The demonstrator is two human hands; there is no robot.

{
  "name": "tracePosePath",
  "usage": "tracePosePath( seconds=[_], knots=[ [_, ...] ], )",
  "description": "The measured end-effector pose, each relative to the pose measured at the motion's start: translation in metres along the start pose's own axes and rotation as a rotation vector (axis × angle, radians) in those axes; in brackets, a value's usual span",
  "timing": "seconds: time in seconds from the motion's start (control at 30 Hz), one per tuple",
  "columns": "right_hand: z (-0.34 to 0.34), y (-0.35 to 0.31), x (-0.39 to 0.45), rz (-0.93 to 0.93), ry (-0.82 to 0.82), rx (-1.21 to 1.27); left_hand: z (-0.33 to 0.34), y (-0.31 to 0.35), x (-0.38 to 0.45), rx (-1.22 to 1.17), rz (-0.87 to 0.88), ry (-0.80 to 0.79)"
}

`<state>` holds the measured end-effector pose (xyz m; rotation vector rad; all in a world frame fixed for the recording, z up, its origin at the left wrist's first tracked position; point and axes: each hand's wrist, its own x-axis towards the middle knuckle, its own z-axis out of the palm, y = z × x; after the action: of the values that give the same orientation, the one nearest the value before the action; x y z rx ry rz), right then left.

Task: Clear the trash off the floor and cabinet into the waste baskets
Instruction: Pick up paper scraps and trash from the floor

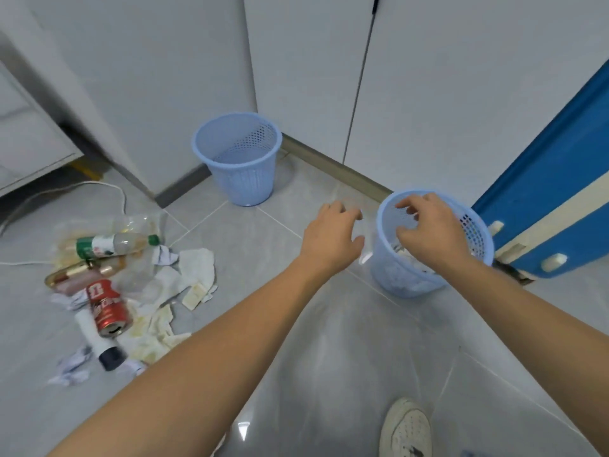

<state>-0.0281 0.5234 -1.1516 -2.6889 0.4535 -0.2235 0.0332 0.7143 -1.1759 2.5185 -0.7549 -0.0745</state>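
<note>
Can (108, 308) on side, long axis toward camera, mouth nearest

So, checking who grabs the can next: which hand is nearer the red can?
Left. The left hand hangs right of and beyond the red can; the right hand is farther right, over the near basket.

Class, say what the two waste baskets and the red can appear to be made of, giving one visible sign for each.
Waste baskets: likely matte light-blue moulded plastic, with perforated lattice walls. Red can: probably aluminium, with glossy printing and a bare silvery rim.
</note>
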Motion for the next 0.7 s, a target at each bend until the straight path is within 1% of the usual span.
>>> tracePosePath(
  seconds=[0.07,0.13,0.3,0.47,0.57,0.7],
  knots=[
    [0.018,-0.037,-0.002,-0.053,0.002,0.033,-0.013,-0.031,-0.021,0.006,-0.056,0.029],
    [0.043,-0.074,-0.006,-0.101,-0.037,0.066,-0.025,-0.067,-0.044,0.006,-0.132,0.038],
    [0.124,-0.150,-0.021,-0.188,-0.225,0.082,-0.043,-0.166,-0.103,0.026,-0.361,0.028],
    [0.212,-0.201,-0.025,-0.276,-0.426,0.078,-0.038,-0.257,-0.153,0.025,-0.571,-0.021],
    [0.263,-0.224,-0.021,-0.312,-0.493,0.087,-0.027,-0.299,-0.167,0.016,-0.635,-0.056],
    [0.323,-0.241,-0.011,-0.398,-0.548,0.044,0.000,-0.337,-0.166,0.008,-0.661,-0.076]
  ],
)
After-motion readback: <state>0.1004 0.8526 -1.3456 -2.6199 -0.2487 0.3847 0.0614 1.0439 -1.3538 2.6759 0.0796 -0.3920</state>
